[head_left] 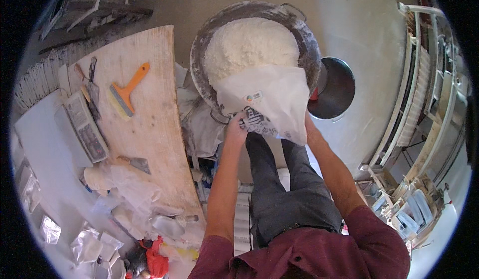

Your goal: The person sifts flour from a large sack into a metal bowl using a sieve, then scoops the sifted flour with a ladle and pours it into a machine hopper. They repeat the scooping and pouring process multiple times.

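Hands apart: left hand (238,121) clamped on near-left corner of white bag (282,92), right hand (309,123) at its right edge, fingers hidden, grip can't tell. Bag lies over near side of round basin (197,59) heaped with white powder (249,44).

We see a dark grey basin (198,59) streaked with white, and creamy-white powder (252,44) within it. Over the basin's near edge, the sack (284,92) is plain white, with bold black-and-white print along its lower part. Right of the basin, we find a bucket (342,92) dark inside; left of it, a pale tan board (159,69) and an orange scraper (133,83). Below the basin, we note charcoal trousers (294,204) and a maroon shirt (309,254).
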Demonstrator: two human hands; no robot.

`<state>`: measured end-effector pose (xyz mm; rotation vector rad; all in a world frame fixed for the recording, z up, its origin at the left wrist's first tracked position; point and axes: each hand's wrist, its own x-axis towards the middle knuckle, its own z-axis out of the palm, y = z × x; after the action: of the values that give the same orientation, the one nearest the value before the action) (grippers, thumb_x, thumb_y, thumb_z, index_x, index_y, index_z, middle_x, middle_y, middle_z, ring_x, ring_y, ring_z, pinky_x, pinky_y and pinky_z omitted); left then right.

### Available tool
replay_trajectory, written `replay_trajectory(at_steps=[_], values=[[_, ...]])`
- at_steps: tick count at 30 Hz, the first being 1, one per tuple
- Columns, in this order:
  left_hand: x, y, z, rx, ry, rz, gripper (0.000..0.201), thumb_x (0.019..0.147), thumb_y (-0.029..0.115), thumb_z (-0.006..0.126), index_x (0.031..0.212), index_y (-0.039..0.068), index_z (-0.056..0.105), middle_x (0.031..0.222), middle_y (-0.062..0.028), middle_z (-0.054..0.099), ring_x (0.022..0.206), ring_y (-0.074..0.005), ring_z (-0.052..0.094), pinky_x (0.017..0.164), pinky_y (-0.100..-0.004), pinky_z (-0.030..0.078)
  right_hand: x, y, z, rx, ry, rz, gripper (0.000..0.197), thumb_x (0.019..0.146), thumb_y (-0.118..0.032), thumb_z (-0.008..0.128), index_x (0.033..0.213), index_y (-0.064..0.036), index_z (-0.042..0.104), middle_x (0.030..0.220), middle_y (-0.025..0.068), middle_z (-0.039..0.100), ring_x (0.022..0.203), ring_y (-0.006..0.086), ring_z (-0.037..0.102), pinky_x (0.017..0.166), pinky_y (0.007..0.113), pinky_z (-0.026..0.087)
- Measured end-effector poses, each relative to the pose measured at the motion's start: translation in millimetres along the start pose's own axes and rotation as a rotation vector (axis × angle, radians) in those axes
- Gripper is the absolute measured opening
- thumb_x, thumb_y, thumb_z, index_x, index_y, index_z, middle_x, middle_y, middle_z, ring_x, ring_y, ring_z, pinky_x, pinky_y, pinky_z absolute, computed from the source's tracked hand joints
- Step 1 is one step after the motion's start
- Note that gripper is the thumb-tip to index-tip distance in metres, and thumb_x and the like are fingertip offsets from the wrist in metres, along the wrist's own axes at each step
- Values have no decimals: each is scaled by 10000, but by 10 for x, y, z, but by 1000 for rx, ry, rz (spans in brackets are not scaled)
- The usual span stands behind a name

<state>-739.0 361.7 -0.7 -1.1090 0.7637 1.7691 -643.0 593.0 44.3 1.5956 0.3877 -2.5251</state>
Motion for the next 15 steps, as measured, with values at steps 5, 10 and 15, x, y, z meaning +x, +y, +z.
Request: replay_trajectory(at_steps=[5,10,15], values=[[94,25,-88,466,-77,162,216,823,43,561,1024,-34,587,1050,-129,654,986,-268,632,913,-398,519,302,-344,226,106,48,21,661,988,-546,335,1425,-55,411,1356,151,530,1184,276,558,996,398,458],[114,233,187,299,-35,41,262,759,35,632,1018,3,602,997,-85,660,936,-242,636,862,-368,521,264,-432,272,2,-36,35,648,981,-537,371,1411,-56,428,1322,137,554,1151,257,576,972,380,474],[-238,227,352,544,-67,-7,373,740,13,670,1108,20,607,1059,-68,644,998,-215,606,917,-340,475,223,-135,-343,-60,-95,74,622,971,-521,427,1401,-72,436,1278,110,583,1086,223,608,908,337,509]])
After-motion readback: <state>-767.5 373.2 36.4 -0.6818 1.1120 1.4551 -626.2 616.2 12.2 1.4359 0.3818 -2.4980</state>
